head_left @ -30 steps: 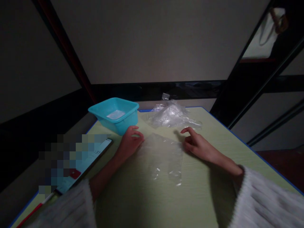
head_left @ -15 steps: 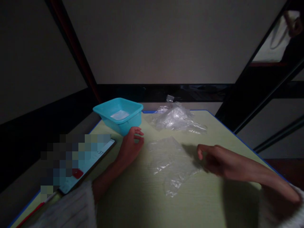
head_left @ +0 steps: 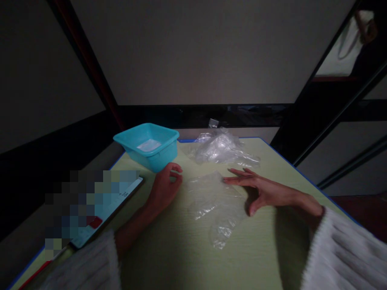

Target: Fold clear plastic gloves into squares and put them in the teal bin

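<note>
A clear plastic bag [head_left: 211,201] lies flat and partly folded on the pale green table [head_left: 181,257]. My left hand [head_left: 165,185] rests at the bag's left edge, fingers loosely curled with nothing visible in them. My right hand [head_left: 261,189] lies open, fingers stretched out flat across the bag's upper right part, thumb hanging down. Both wrists wear white fuzzy sleeves.
A teal plastic tub [head_left: 148,146] holding something flat and white stands at the far left of the table. A heap of clear plastic bags [head_left: 222,148] lies at the far edge. A tablet [head_left: 90,209] lies at the left edge. Dark bars stand behind and to the right.
My right hand swung out to the right and came back, now lying flat on the bag. The bag has become creased and folded toward the lower right. My left hand stayed put.
</note>
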Action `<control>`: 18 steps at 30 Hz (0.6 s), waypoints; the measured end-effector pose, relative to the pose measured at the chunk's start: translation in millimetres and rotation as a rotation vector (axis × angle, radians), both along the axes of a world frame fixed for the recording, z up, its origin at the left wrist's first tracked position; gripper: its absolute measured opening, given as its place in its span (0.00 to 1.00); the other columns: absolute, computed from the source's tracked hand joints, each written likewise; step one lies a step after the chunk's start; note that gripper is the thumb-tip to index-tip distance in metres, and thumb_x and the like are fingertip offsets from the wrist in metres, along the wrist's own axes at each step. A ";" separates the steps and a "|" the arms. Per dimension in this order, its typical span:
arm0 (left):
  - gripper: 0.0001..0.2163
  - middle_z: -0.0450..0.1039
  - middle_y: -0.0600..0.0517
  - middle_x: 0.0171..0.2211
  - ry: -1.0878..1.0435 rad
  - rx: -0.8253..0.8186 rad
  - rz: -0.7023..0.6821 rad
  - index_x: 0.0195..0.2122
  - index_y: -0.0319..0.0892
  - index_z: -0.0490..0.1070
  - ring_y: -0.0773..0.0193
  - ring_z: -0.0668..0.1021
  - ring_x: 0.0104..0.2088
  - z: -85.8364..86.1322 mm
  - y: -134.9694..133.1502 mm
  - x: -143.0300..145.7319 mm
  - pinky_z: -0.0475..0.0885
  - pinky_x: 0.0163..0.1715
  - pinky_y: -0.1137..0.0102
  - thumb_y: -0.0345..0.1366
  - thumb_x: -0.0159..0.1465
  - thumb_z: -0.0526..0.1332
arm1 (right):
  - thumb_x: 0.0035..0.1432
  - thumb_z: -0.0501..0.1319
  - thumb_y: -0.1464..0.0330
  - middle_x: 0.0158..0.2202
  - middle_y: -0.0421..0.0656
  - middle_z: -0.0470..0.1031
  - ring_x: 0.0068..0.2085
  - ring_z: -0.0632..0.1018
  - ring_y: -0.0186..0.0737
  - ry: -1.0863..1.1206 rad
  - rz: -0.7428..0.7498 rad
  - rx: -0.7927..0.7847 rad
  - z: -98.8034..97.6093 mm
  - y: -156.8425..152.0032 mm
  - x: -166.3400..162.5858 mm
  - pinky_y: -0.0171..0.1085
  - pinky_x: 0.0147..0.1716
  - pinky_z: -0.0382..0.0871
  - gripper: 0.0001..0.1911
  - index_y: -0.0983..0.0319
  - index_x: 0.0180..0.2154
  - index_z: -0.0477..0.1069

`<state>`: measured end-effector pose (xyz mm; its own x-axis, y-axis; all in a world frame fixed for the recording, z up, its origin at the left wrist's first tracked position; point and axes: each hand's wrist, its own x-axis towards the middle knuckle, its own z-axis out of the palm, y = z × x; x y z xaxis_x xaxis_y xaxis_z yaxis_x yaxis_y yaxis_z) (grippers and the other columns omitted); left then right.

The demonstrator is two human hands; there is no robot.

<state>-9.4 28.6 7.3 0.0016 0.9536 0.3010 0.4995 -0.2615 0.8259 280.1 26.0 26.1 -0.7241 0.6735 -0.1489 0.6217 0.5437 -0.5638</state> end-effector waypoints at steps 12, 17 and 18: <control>0.04 0.70 0.53 0.30 0.039 -0.009 -0.003 0.29 0.42 0.65 0.65 0.75 0.28 2.5 -2.3 -0.5 0.67 0.22 0.74 0.31 0.52 0.55 | 0.39 0.66 0.49 0.64 0.50 0.46 0.63 0.35 0.58 -0.082 -0.050 0.001 0.8 -5.7 -2.6 0.62 0.54 0.21 0.51 0.56 0.61 0.48; 0.04 0.70 0.53 0.29 0.057 -0.016 0.000 0.29 0.42 0.65 0.64 0.75 0.27 2.9 -1.8 -1.0 0.67 0.22 0.74 0.31 0.51 0.54 | 0.39 0.65 0.48 0.64 0.53 0.44 0.63 0.38 0.57 -0.101 -0.099 0.048 -4.5 -10.2 -7.6 0.62 0.55 0.24 0.53 0.58 0.62 0.46; 0.04 0.70 0.53 0.28 0.061 -0.017 0.000 0.29 0.42 0.65 0.64 0.75 0.27 2.8 -1.5 -1.1 0.67 0.22 0.74 0.31 0.51 0.54 | 0.39 0.65 0.47 0.64 0.53 0.44 0.63 0.39 0.57 -0.102 -0.117 0.052 -5.9 -11.6 -9.1 0.62 0.56 0.25 0.54 0.59 0.62 0.45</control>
<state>-10.6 27.1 10.1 0.0191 0.9586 0.2840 0.5492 -0.2474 0.7982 271.0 14.3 20.2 -0.6230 0.7611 -0.1806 0.7352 0.4908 -0.4676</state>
